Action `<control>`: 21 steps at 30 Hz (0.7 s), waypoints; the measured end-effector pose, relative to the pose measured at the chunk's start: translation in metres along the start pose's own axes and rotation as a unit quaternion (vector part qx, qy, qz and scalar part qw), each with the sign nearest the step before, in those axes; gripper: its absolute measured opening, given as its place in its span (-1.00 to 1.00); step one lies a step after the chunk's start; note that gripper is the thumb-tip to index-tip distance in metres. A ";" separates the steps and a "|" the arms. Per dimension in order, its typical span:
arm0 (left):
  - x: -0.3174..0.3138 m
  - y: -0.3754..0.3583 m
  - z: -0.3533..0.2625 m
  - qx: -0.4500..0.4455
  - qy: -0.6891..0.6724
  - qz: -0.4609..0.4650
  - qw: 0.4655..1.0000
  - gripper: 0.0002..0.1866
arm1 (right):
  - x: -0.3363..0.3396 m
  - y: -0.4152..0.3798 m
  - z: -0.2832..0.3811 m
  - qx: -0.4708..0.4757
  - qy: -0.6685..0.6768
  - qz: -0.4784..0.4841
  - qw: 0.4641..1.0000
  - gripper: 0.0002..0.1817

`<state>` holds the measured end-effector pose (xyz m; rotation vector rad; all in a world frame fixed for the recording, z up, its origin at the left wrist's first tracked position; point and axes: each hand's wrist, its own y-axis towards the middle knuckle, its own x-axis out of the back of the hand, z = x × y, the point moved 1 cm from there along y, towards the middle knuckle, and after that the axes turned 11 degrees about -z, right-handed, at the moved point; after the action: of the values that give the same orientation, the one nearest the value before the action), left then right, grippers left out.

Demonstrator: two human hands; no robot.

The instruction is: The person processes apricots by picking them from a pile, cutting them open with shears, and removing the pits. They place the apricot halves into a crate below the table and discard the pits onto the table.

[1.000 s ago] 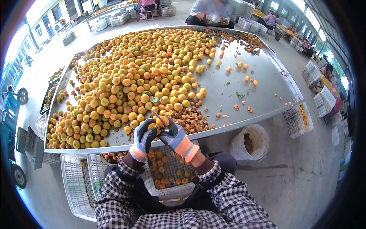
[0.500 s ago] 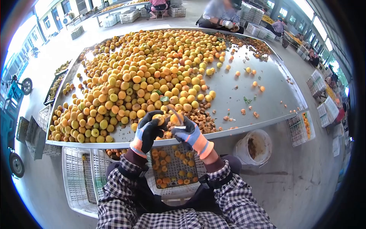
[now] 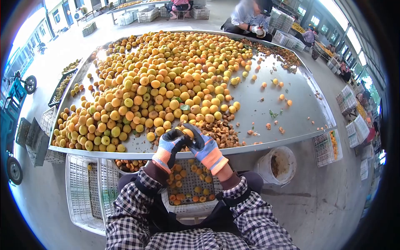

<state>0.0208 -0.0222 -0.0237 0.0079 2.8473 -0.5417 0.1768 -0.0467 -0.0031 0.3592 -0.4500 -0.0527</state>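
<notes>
A white crate (image 3: 187, 209) stood at the lower middle of the frame, beneath the person's hands, with orange and yellow fruit pieces (image 3: 198, 189) scattered over its dark perforated bottom. At the lower left stood another white crate (image 3: 81, 216), with dark perforated mesh showing inside. Between the two, just below the table edge, a rounded vessel (image 3: 123, 171) was filled with brownish-orange pieces; its far side was hidden. Right of centre stood a white bucket (image 3: 263, 171) with a brown mass in the bottom and smears on its inner wall. Farther right, beside the table, a pale crate (image 3: 321, 146) held a line of orange fruit along one side, and at the left edge of the table a dark tray (image 3: 54, 101) held more fruit.

The metal table (image 3: 300, 104) filled the middle of the frame. A broad heap of yellow-orange fruit (image 3: 154, 83) covered its left and centre, brown pits (image 3: 223, 133) lay in a pile just beyond the hands, and a few loose fruits and scraps dotted its right side.

One orange-yellow fruit (image 3: 188, 133) was at the centre of the frame, above the table's near edge. It was grasped between the fingertips of the gloved left hand (image 3: 170, 146) and the gloved right hand (image 3: 204, 146), the left on its near left side, the right curled over its right. Whether the right palm clasped anything else could not be told.
</notes>
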 end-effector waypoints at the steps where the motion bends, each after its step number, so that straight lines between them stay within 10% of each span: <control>1: -0.002 -0.001 0.000 -0.050 -0.005 0.006 0.999 -0.84 | 0.000 0.000 -0.001 0.006 -0.017 -0.010 1.000 -0.43; 4: 0.001 0.004 -0.005 -0.177 0.082 -0.013 0.981 -0.83 | -0.011 -0.002 -0.021 -0.039 0.199 -0.111 0.973 -0.45; 9: 0.012 0.018 -0.023 -0.277 0.109 -0.015 0.955 -0.77 | 0.024 -0.004 -0.021 -0.078 0.148 -0.058 0.984 -0.51; 12: 0.019 0.013 -0.031 -0.075 0.053 0.044 0.995 -0.68 | 0.043 -0.010 -0.009 -0.030 -0.024 0.274 0.961 -0.38; 15: 0.018 0.013 -0.028 -0.117 0.073 0.063 0.988 -0.61 | 0.057 -0.010 0.014 -0.063 -0.031 0.337 0.939 -0.38; 21: 0.002 0.004 -0.024 -0.074 0.009 0.117 0.990 -0.59 | 0.055 -0.005 -0.003 -0.123 0.247 0.107 0.955 -0.79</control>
<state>0.0130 -0.0097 -0.0040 0.3169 2.8432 -0.2813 0.2280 -0.0572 0.0161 0.0684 0.0174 0.1886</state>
